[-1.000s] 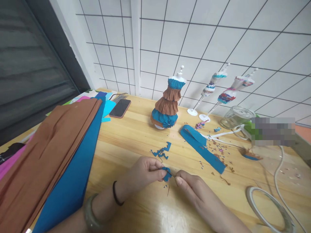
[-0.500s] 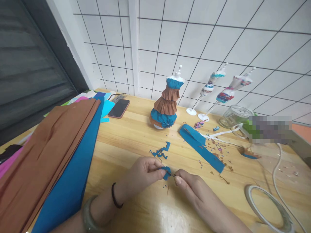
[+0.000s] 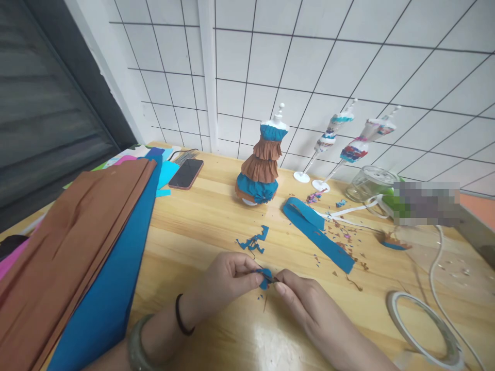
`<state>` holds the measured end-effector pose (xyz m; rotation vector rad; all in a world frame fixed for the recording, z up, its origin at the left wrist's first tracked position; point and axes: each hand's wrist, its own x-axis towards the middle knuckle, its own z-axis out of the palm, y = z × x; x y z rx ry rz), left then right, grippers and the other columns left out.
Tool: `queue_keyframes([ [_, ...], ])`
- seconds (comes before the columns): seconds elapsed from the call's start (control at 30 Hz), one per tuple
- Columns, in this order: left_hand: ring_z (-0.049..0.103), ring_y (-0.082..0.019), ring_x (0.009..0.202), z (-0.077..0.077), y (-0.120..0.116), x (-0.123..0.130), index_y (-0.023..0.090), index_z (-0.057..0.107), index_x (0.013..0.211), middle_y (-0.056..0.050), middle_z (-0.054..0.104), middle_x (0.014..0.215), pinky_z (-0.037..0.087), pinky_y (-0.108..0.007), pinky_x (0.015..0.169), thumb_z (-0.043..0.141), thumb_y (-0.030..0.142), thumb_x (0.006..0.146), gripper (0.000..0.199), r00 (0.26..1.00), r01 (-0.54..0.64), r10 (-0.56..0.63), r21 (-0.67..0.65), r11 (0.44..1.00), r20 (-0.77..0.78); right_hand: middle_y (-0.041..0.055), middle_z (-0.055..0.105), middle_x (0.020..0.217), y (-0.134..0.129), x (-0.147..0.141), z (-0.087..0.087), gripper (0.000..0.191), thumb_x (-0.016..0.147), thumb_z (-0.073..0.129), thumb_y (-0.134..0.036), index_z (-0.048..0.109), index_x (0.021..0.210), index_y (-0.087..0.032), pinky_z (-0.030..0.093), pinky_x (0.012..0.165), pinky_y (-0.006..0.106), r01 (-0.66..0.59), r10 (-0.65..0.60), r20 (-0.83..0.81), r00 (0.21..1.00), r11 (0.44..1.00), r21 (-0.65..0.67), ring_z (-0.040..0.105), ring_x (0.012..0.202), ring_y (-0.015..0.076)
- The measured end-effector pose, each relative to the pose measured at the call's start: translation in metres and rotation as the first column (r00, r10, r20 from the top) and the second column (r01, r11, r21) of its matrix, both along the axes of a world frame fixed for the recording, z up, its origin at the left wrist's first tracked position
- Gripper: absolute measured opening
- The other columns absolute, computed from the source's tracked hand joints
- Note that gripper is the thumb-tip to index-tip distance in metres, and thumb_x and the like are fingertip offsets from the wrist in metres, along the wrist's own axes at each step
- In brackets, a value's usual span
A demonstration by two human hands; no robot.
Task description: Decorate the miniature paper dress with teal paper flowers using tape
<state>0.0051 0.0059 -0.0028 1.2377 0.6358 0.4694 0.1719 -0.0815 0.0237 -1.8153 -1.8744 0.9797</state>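
Blue, thin and paper-like, the small piece [image 3: 265, 279] sits between the two hands, low in the centre of the view and just above the table [image 3: 193, 221]. The left hand [image 3: 235, 273] pinches its left edge between thumb and forefinger, the other fingers curled together. The right hand [image 3: 296, 291] has thumb and forefinger pressed together on a thin dark strand [image 3: 273, 280] that meets the piece's right side.

Jagged blue offcuts [image 3: 255, 240] lie just beyond, and a flat blue strip [image 3: 332, 247] folds back on itself to the right. Pleated brown and blue tiers wrap the upright dress form [image 3: 263, 159]; broad brown sheets [image 3: 73, 221] overlap a smooth blue sheet [image 3: 116, 278] at left.

Pale, glossy wood grain runs across the table, which meets a white wall [image 3: 309, 56] ruled with dark lines.

The small piece's rounded lower edge points toward the wearer; its long axis cannot be made out behind the fingers.
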Motion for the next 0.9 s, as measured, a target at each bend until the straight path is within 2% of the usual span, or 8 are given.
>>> queue_keyframes([
  [0.33, 0.058, -0.012, 0.072, -0.0006, -0.001, -0.0003, 0.013, 0.066, 0.075, -0.002, 0.067, 0.074, 0.042, -0.021, 0.067, 0.064, 0.024, 0.074, 0.011, 1.0, 0.02, -0.02, -0.005, 1.0, -0.001, 0.0005, 0.056, 0.07, -0.0009, 0.0023, 0.0009, 0.035, 0.094, 0.024, -0.042, 0.044, 0.074, -0.021, 0.038, 0.06, 0.026, -0.003, 0.003, -0.004, 1.0, 1.0, -0.007, 0.054, 0.065, 0.0163],
  [0.6, 0.06, -0.013, 0.068, 0.0022, 0.0003, 0.0011, 0.011, 0.066, 0.07, -0.005, 0.067, 0.07, 0.044, -0.024, 0.067, 0.063, 0.028, 0.073, 0.018, 0.998, 0.02, -0.021, -0.029, 0.999, -0.053, -0.0021, 0.052, 0.07, 0.0007, 0.0022, -0.0004, 0.034, 0.094, 0.028, -0.042, 0.042, 0.071, -0.021, 0.039, 0.063, 0.023, 0.036, -0.044, -0.173, 0.984, 0.998, -0.051, 0.051, 0.067, 0.0137],
  [0.9, 0.06, -0.012, 0.063, 0.0045, -0.0003, 0.0011, 0.012, 0.065, 0.065, -0.004, 0.068, 0.067, 0.046, -0.023, 0.064, 0.063, 0.03, 0.071, 0.019, 0.994, 0.004, -0.012, -0.072, 0.997, -0.107, -0.0005, 0.057, 0.076, -0.0024, 0.0028, -0.0067, 0.035, 0.094, 0.028, -0.042, 0.049, 0.075, -0.02, 0.041, 0.068, 0.023, 0.04, -0.057, -0.204, 0.977, 0.995, -0.086, 0.052, 0.073, 0.0152],
])
